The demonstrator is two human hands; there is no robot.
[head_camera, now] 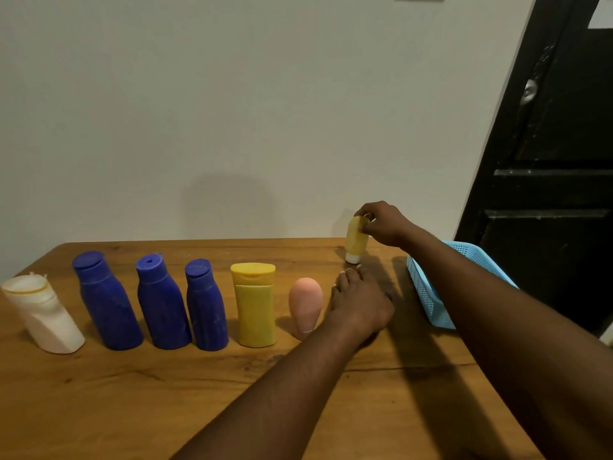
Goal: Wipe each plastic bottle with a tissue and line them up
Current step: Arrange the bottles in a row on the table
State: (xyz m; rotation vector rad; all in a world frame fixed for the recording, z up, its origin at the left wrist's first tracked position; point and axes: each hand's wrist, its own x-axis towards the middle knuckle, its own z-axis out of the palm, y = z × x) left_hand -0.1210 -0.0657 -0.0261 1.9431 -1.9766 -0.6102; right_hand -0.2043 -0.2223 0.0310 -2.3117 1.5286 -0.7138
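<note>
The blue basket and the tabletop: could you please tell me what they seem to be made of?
Blue basket: apparently moulded plastic, judging by its perforated wall and uniform colour. Table: looks like wood with a smooth finish; grain lines and knots show.

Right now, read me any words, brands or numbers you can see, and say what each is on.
Nothing here can be read.
Rightmost blue bottle, cap: raised lettering, too blurred to read.
Paper on the door: no writing shows.
Small yellow bottle in the right hand, other bottles, basket: no labels show.
</note>
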